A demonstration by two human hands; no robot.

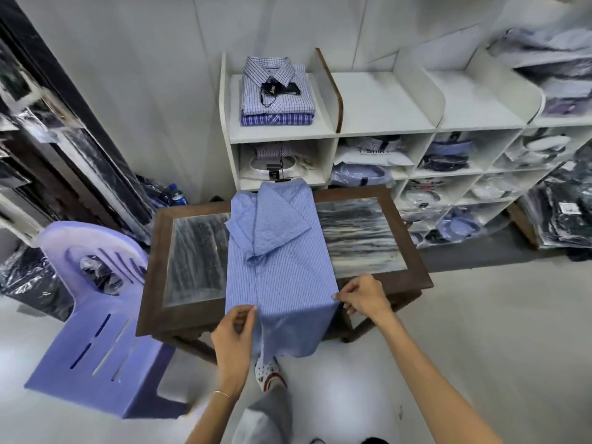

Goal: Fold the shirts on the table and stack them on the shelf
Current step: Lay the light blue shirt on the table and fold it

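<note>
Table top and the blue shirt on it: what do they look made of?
Table: dark brown frame, apparently wood with a matte finish; the inset panels look like streaked grey stone or glass, glossy, though I cannot tell which. Blue shirt: thin woven fabric with a fine check, probably cotton; it creases and hangs limp over the near edge.

Illumination is bright, even and diffuse, with no single source in view. Shadows are soft and faint beneath the dark wooden table with glass inlay (150, 283). The glass panels show streaky reflections. Wide-angle distortion bends the white compartment shelf unit (333, 133) and the frame edges. The periphery is soft and smeared; the centre is moderately sharp.
</note>
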